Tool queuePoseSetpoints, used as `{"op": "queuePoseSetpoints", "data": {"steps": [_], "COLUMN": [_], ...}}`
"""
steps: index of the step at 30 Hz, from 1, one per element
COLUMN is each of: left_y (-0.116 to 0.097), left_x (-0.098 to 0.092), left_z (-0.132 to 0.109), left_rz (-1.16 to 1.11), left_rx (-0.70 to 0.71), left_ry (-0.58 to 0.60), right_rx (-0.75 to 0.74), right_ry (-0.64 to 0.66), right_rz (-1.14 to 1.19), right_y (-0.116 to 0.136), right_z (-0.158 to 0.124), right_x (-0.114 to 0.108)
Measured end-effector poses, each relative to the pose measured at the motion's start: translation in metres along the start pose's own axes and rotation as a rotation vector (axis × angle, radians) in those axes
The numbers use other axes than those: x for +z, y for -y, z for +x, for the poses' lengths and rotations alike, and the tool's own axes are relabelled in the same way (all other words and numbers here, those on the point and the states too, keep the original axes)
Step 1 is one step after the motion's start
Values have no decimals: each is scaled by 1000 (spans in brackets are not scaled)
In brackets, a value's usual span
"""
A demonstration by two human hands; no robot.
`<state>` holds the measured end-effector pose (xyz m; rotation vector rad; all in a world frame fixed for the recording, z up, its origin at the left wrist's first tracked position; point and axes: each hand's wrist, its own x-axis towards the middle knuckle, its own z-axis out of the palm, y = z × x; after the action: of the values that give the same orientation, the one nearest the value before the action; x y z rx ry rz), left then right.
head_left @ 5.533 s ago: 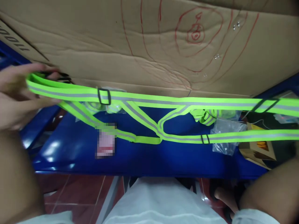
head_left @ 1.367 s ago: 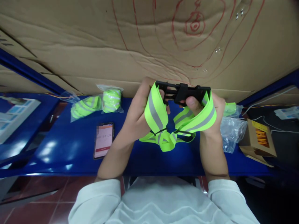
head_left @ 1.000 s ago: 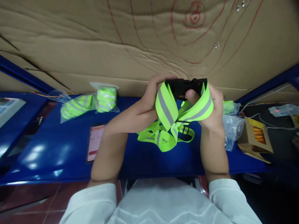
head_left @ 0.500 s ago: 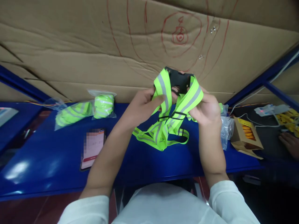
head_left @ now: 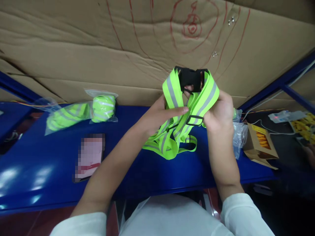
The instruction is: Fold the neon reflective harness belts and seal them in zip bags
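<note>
A cardboard panel (head_left: pixel 73 59) rises at twelve o'clock, a phone (head_left: pixel 90 154) lies at eight, bagged straps (head_left: pixel 103 108) at nine. Central, my left hand (head_left: pixel 158 113) pinches the looped, grey-striped green harness (head_left: pixel 208 98); my right hand (head_left: pixel 221 111) hides its grip behind.

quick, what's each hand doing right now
Left hand: closed, holding the grey-striped neon-green webbing harness.
Right hand: closed, holding the same harness below its black plastic buckle, partly hidden behind the strap.

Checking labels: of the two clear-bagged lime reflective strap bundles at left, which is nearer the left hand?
The rounded, compact lime bundle; the longer, flatter lime bundle lies farther from the left hand.
</note>
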<state>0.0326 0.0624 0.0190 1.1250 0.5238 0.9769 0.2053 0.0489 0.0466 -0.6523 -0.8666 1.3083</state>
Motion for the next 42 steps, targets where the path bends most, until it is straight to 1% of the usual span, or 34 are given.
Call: {"op": "queuePoseSetpoints", "data": {"steps": [3,5,7,8,10,12,13,15,18,22,27,29,31,33,35,37,40,41,42], "left_y": [2,4,7,8,9,9,10,13,22,33,41,45,51,56,60,63,67,67,68], "left_x": [-1,1,3,5,7,7,6,5,4,6,10,12,14,16,17,18,19,20,20], "left_z": [1,2,2,2,2,2,2,3,4,4,2,1,0,-1,-2,-4,-14,-20,-27], "left_rz": [-149,-184,-171,-160,-149,-143,-141,-131,-109,-88,-112,-101,-76,-50,-59,-126,-290,-350,-396], "left_rx": [-170,-209,-218,-218,-216,-217,-221,-239,-250,-279,-267,-263,-286,-320,-354,-421,-644,-727,-803], "left_ry": [22,27,-14,-34,-44,-29,-15,28,121,207,264,277,325,433,581,740,972,1031,1058], "right_rx": [2,-41,-106,-146,-244,-298,-289,-237,-192,-171,-173,-165,-171,-201,-263,-341,-469,-498,-524], "right_ry": [1,-11,-47,-58,-54,-5,22,52,66,94,-9,-33,-70,-132,-205,-261,-308,-325,-348], "right_rz": [-8,-20,-104,-211,-529,-857,-961,-1018,-939,-772,-626,-536,-421,-331,-291,-268,-207,-193,-194], "right_y": [0,0,1,1,4,9,12,17,20,15,9,9,9,11,13,17,25,28,31], "right_z": [0,0,0,0,0,0,0,1,2,5,11,12,10,7,4,3,8,11,14], "right_x": [-1,0,1,0,-6,-15,-20,-29,-33,-32,-30,-27,-22,-16,-11,-9,-15,-19,-24]}}
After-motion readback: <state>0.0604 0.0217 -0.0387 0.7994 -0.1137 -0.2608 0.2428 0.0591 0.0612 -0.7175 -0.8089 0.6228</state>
